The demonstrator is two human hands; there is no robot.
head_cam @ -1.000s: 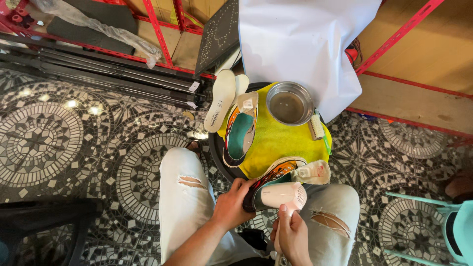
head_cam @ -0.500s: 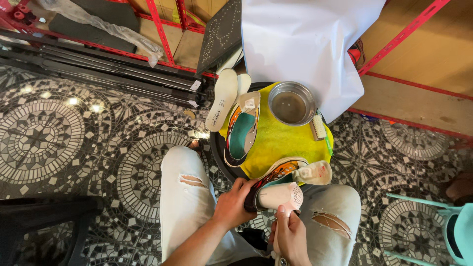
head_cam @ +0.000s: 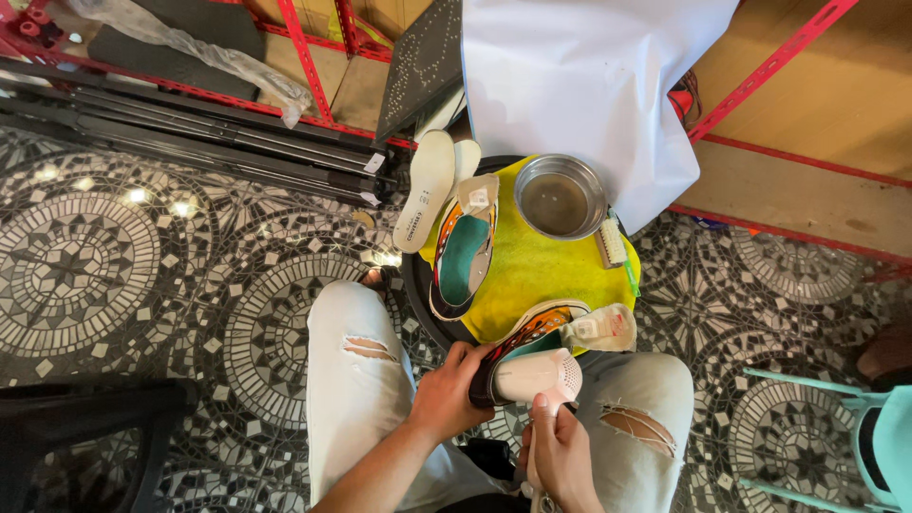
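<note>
My left hand (head_cam: 454,389) grips the heel of a colourful sneaker (head_cam: 546,328) with a teal lining, resting on my lap and the edge of a round stool covered with a yellow cloth (head_cam: 541,271). My right hand (head_cam: 562,451) holds a pale pink hair dryer (head_cam: 537,378) whose nozzle points into the shoe's heel opening. A second matching sneaker (head_cam: 463,252) lies on the cloth to the left, tongue pulled out.
A steel bowl of water (head_cam: 559,198) and a small brush (head_cam: 613,245) sit on the cloth. Two white insoles (head_cam: 427,188) lean off the stool's far left. A white sheet (head_cam: 589,85), red metal racking (head_cam: 304,57) and tripod legs lie behind. A teal chair (head_cam: 855,437) stands at right.
</note>
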